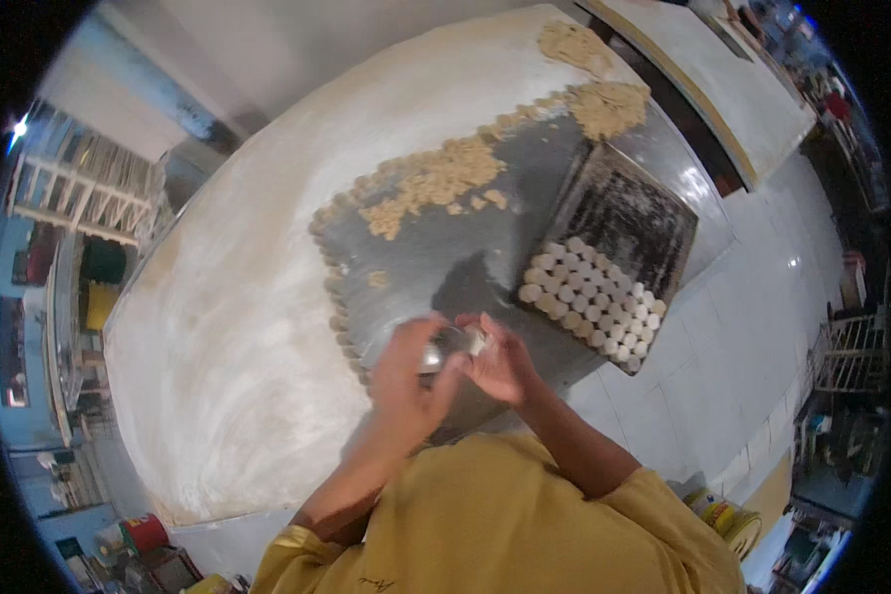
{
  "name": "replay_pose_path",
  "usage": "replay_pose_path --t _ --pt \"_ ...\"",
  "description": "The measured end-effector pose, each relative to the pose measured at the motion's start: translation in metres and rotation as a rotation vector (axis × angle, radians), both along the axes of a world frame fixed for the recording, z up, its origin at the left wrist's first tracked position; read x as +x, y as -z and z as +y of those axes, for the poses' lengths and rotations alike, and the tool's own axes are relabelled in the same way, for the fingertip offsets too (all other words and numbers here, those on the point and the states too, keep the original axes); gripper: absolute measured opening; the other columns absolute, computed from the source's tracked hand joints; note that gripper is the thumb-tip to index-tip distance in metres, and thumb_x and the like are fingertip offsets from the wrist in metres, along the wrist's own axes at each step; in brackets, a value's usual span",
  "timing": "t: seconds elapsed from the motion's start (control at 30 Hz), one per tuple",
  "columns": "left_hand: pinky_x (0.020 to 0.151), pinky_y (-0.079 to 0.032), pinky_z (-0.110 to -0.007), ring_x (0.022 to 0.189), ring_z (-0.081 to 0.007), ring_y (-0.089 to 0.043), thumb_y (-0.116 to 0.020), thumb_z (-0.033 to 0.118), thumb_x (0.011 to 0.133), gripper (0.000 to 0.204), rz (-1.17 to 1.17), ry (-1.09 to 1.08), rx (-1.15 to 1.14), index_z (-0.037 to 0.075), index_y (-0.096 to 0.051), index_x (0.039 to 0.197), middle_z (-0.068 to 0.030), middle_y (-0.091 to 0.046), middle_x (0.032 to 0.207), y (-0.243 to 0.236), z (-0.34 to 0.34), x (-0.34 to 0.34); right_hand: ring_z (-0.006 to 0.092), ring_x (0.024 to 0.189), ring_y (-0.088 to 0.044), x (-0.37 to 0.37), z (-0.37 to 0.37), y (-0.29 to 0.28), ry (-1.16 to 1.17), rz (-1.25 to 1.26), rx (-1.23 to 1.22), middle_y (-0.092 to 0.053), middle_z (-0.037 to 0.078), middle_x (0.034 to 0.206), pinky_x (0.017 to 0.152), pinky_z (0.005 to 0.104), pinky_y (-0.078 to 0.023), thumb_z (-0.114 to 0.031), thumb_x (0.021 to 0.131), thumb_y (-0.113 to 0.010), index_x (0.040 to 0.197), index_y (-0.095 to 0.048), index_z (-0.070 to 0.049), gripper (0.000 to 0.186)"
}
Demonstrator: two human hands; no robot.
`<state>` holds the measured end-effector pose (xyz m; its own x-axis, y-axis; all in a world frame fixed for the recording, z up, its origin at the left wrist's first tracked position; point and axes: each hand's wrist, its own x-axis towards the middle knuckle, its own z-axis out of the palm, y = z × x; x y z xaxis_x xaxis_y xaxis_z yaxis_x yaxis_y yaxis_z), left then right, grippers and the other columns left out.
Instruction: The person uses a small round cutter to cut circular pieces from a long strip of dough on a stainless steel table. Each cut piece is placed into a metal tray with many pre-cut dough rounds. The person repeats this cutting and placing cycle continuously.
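My left hand (406, 361), a little blurred, curls around a shiny metal dough cutter (434, 354). Close beside it, my right hand (502, 364) pinches pale dough (476, 341) at its fingertips; how many pieces cannot be made out. Both hands hover over the bare grey part of the table. To their left spreads a wide rolled sheet of dough (238, 346), its near edge scalloped by round cuts. At the right sits a dark, flour-dusted baking tray (634, 203), its nearer half filled with close rows of small pale dough rounds (589, 295).
Loose dough scraps (436, 188) lie along the cut edge, with a larger heap of scraps (606, 109) at the far end. Another pale table (713, 69) stands beyond. A slatted rack (89, 183) is at far left, and a yellow bucket (728, 520) at lower right.
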<state>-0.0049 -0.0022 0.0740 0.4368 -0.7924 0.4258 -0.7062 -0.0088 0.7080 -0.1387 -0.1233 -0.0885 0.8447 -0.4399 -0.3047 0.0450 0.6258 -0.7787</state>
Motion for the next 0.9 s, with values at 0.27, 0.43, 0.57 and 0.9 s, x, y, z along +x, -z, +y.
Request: replay_pose_path --t 0.27,0.43,0.57,0.9 --pt "0.095 -0.055 -0.037 0.109 -0.0227 -0.067 -0.075 0.008 0.1 0.053 0.223 -0.208 0.206 0.002 -0.053 0.148 -0.0152 -0.068 0.122 0.013 -0.01 -0.033 0.0266 0.117 -0.07 -0.033 -0.227 0.013 0.195 0.363 -0.663 -0.071 0.016 0.122 0.097 0.0417 -0.059 -0.021 0.094 -0.083 0.13 -0.064 0.0 0.045" --pt "0.096 -0.056 -0.037 0.109 -0.0218 -0.067 -0.073 0.006 0.101 0.057 0.412 -0.331 0.238 0.003 -0.049 0.152 -0.0134 -0.066 0.123 0.04 -0.001 -0.077 0.0429 0.116 -0.07 -0.019 -0.287 0.027 0.058 0.401 -1.291 -0.074 0.022 0.121 0.102 0.0496 -0.055 -0.017 0.091 -0.076 0.125 -0.071 -0.006 0.036" --pt "0.096 -0.057 -0.037 0.109 -0.0209 -0.066 -0.072 0.004 0.1 0.058 0.463 -0.391 0.226 0.003 -0.049 0.153 -0.0132 -0.065 0.123 0.044 0.003 -0.084 0.0421 0.117 -0.07 -0.013 -0.308 0.037 -0.3 0.38 -1.368 -0.075 0.021 0.12 0.103 0.0512 -0.054 -0.014 0.089 -0.072 0.12 -0.073 -0.007 0.032" --pt "0.101 -0.053 -0.035 0.115 -0.0197 -0.061 -0.071 0.003 0.101 0.059 0.433 -0.376 0.233 0.004 -0.048 0.155 -0.011 -0.06 0.129 0.052 -0.002 -0.074 0.0351 0.104 -0.07 -0.143 -0.377 0.011 -0.497 0.647 -1.421 -0.073 0.017 0.108 0.092 0.0503 -0.056 -0.007 0.088 -0.071 0.111 -0.073 -0.005 0.024"
